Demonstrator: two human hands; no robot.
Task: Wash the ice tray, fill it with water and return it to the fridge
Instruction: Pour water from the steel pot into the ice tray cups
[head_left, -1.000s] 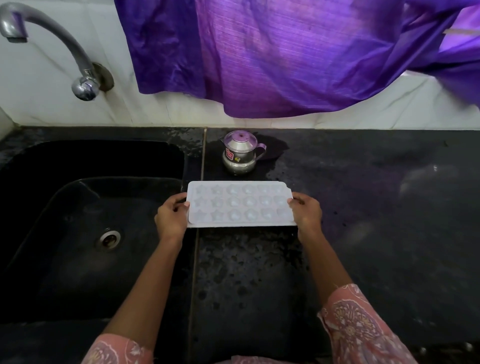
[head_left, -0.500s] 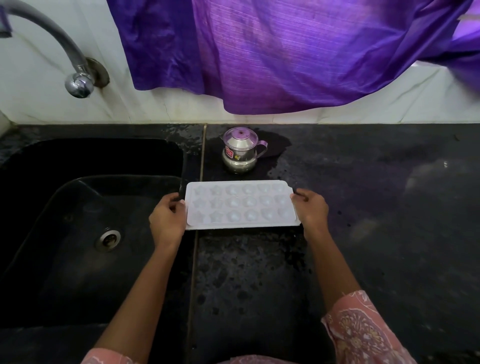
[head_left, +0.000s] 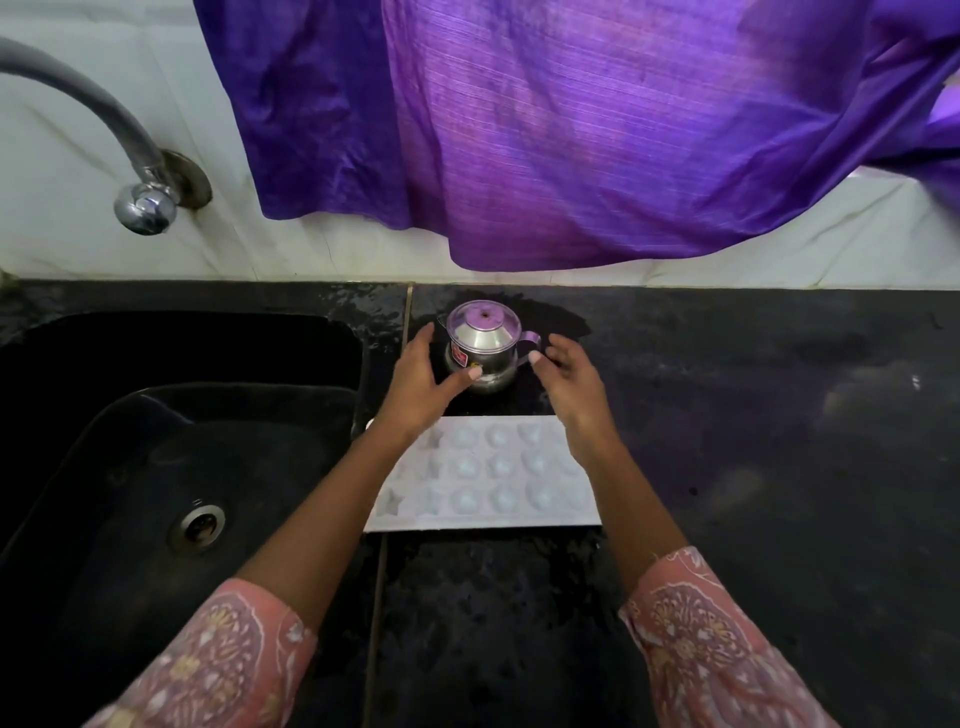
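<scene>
Steel pot (head_left: 483, 338), one, between spread left hand (head_left: 421, 379) and right hand (head_left: 571, 384), one white ice tray (head_left: 498, 483)

Dim, purple-tinted light through curtain (head_left: 571, 130) — black counter (head_left: 779, 415) murky, faint sheen; wide-angle bowing, soft blur toward edges.

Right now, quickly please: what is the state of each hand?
Left hand: open, beside the steel pot, holding nothing.
Right hand: open, near the pot's handle, holding nothing.
</scene>
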